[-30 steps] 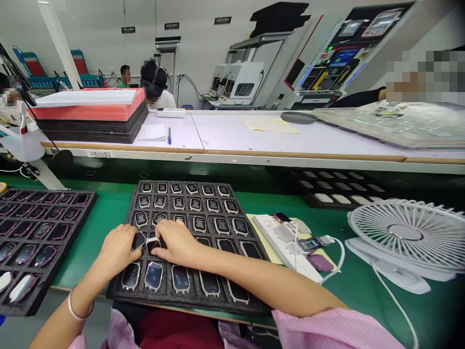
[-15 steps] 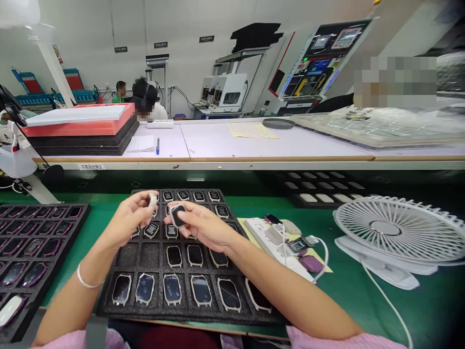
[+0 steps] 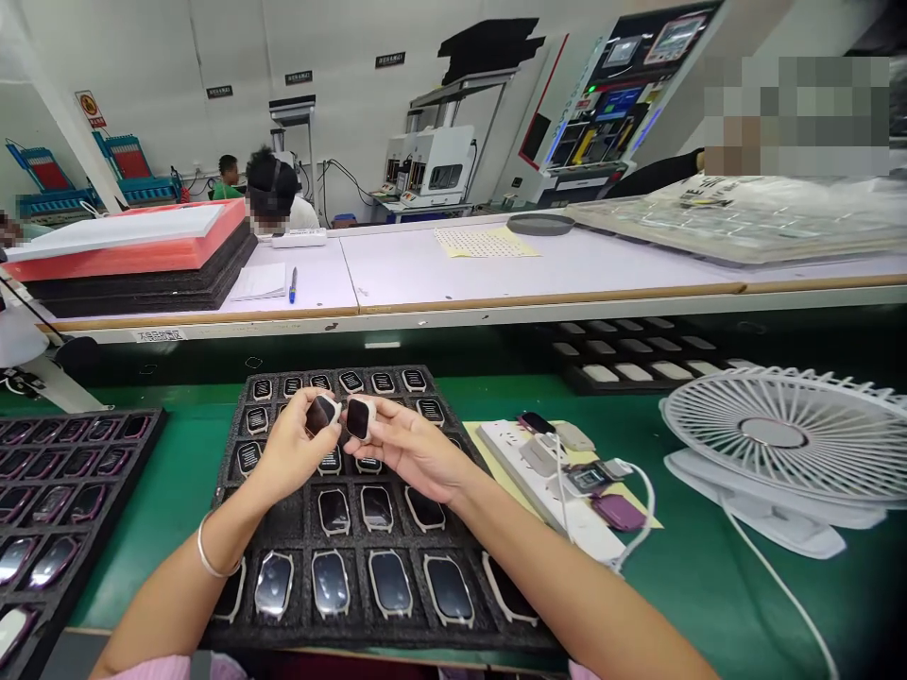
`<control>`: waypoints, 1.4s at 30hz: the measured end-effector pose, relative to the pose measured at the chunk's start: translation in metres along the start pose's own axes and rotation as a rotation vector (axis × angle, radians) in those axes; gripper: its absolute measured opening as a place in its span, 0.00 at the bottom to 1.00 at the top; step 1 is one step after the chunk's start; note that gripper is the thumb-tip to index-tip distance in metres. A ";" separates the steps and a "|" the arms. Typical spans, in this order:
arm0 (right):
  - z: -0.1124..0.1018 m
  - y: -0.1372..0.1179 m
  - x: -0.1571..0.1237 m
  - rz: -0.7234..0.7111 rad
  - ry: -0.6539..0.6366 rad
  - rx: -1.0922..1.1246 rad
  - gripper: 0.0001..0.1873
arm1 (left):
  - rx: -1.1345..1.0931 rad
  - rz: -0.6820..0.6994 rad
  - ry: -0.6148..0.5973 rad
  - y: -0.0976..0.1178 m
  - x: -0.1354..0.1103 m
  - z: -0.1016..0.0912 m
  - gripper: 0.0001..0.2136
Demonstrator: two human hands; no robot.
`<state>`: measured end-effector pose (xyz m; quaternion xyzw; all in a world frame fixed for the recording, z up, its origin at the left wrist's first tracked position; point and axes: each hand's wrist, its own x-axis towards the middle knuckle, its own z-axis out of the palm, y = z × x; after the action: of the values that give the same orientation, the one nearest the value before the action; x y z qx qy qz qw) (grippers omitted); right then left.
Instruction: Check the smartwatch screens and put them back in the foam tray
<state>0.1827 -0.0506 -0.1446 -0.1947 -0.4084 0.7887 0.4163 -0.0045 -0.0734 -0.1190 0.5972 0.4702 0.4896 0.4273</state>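
Fingers (image 3: pixel 303 403) and thumb of the left hand (image 3: pixel 289 453) were closed on the left watch (image 3: pixel 323 416), gripping it by the edges with its dark screen showing. Those of the right hand (image 3: pixel 421 446) pinched the right watch (image 3: pixel 359 417) in much the same way. Both watches were lifted above the black foam tray (image 3: pixel 298 631) on the green desk (image 3: pixel 184 463), just beside each other; whether they touched could not be told.

As far as could be judged, the work stood partway: both pieces were out of the foam and side by side, and neither had yet been set back. In the three far rows, the screens in plain sight (image 3: pixel 262 389) carried white lines, though the hands covered part of the second and third. In the fourth row three dark-faced watches (image 3: pixel 376 508) sat in their pockets, with foam showing next to the left forearm. Six more dark faces (image 3: pixel 331 583) lined the nearest row. If those lines marked pieces already dealt with, the near rows were what remained, but that was only a reading. No such lines could be made out on the held pair.

A second foam tray (image 3: pixel 120 515), filled with purple-rimmed watches (image 3: pixel 53 562), lay to the left, apart from both hands.
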 end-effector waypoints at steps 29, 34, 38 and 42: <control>-0.005 0.013 0.001 0.056 -0.084 0.101 0.25 | -0.005 -0.065 0.075 -0.013 -0.008 0.007 0.17; -0.003 0.013 -0.001 0.033 -0.097 0.097 0.25 | 0.043 -0.037 0.097 -0.014 -0.009 0.006 0.15; -0.002 0.012 -0.002 0.023 -0.096 0.096 0.25 | 0.055 -0.055 0.105 -0.015 -0.009 0.006 0.16; -0.002 0.012 -0.002 0.013 -0.114 0.108 0.24 | 0.074 -0.048 0.081 -0.015 -0.010 0.005 0.15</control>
<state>0.1791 -0.0548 -0.1550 -0.1294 -0.3870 0.8221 0.3971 -0.0026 -0.0802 -0.1364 0.5807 0.5191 0.4851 0.3974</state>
